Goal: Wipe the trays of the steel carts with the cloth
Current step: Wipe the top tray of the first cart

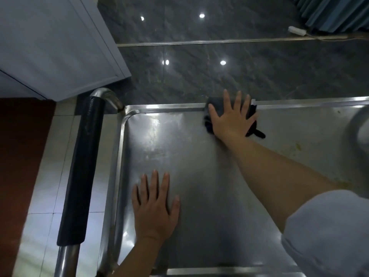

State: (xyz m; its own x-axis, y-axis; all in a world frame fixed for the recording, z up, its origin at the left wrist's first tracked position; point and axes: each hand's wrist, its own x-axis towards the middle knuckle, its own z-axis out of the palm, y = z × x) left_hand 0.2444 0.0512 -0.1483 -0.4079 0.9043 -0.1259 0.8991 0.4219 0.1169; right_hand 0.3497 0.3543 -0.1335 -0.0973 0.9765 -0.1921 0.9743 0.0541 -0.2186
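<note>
Item one, lower centre of the frame: my left hand (154,206), grip released, fingers straight and spread, lies palm-down on the floor of the steel tray (199,186). I judge it to be bracing the cart; if I lean too hard, a wheeled cart could roll away from me across the glossy floor. Item two, lower right: my pale sleeve (327,232) hangs over the tray and could drag through any wet patch. Item three, left edge: the cart handle (83,168), a steel tube in a black foam sleeve, stands just beside the tray's left rim, untouched. Item four, right side of the tray: yellowish specks and smears (295,146) not yet reached; a pass confined to the far edge would leave them. Item five, upper centre: my right hand (231,116), grip released, fingers splayed flat, presses the dark cloth (221,108) against the tray's far rim, part of the cloth lapping over that rim. With nothing pinching it, a fast stroke could slide the cloth from under my palm and drop it over the edge to the dark marble floor (239,66). Item six, right edge: a blurred round steel object (359,126), identity unclear, sits in the stroke's path if I sweep right.
</note>
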